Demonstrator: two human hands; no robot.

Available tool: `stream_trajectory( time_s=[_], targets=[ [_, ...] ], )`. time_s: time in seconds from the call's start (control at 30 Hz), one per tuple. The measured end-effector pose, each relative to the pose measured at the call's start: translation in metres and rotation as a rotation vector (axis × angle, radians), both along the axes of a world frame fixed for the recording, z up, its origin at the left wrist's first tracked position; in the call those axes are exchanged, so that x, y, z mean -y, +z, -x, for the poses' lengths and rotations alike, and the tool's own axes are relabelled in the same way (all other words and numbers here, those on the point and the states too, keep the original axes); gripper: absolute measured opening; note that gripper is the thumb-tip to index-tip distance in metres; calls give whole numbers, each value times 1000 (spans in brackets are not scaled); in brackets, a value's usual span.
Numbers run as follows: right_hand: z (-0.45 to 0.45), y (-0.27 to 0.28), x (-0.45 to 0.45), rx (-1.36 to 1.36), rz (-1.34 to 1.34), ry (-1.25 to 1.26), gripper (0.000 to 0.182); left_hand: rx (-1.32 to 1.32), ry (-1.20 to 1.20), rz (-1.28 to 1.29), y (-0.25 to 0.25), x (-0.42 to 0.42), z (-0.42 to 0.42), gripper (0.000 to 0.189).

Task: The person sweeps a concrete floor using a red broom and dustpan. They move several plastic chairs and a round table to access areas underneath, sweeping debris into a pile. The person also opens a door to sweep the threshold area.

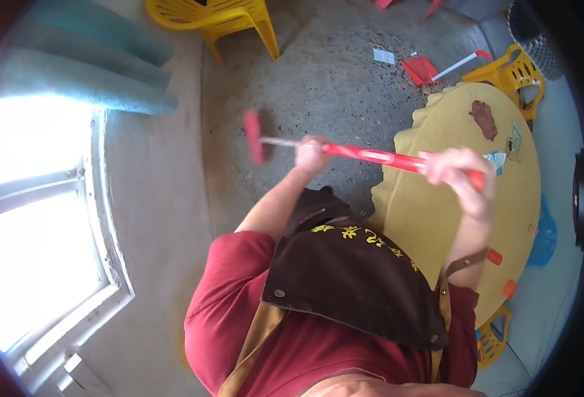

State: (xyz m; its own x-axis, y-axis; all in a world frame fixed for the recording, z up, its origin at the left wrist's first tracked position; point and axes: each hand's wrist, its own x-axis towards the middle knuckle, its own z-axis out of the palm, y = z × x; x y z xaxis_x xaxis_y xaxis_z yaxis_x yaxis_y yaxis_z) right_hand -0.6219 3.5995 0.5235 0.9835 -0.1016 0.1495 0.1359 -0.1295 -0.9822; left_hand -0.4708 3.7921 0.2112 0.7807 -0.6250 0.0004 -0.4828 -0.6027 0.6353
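A long pole with a red grip section (371,155) slants across the view before my chest. My left hand (313,153) is closed around its pale shaft, left of the red section. Near the pole's right end, my right hand (458,173) grips the red handle. At the far left end, the red head of the tool (255,137), which looks like a broom, is blurred over the grey floor by the wall. Its bristles cannot be made out. Dark bits of debris (366,94) are scattered on the floor beyond my hands.
A table with a yellow cloth (421,223) stands at my right, bearing brown gloves (484,120) and small items. Beyond it lies a red dustpan (420,70), near a white paper (384,56). Yellow plastic chairs (217,17) stand around. A window (39,198) is at the left.
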Motion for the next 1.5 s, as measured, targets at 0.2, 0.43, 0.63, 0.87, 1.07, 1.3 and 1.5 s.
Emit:
stream_trajectory(
  time_s=[0.2, 0.43, 0.63, 0.87, 1.07, 1.3, 1.5],
  targets=[
    [-60, -116, -16, -192, -158, 11, 7, -368, 7, -612, -75, -51, -69, 34],
    [-147, 55, 57, -228, 352, -100, 10, -385, -179, -183, 9, 155, -104, 33],
    [-206, 79, 51, 62, 437, 43, 16, -368, -255, 168, 49, 160, -165, 30],
    [-263, -26, 38, -279, -26, -19, 14, -53, 167, -130, -40, -15, -211, 27],
    [-290, -81, -33, -349, -91, -13, 9, -310, 213, -336, -82, -81, -236, 31],
    [-285, 64, 33, -5, 308, 233, 4, -218, -121, 146, 23, 57, -225, 30],
    [-287, 21, 25, -135, 70, -187, 14, -64, -11, -64, -2, 34, -264, 25]
  ],
)
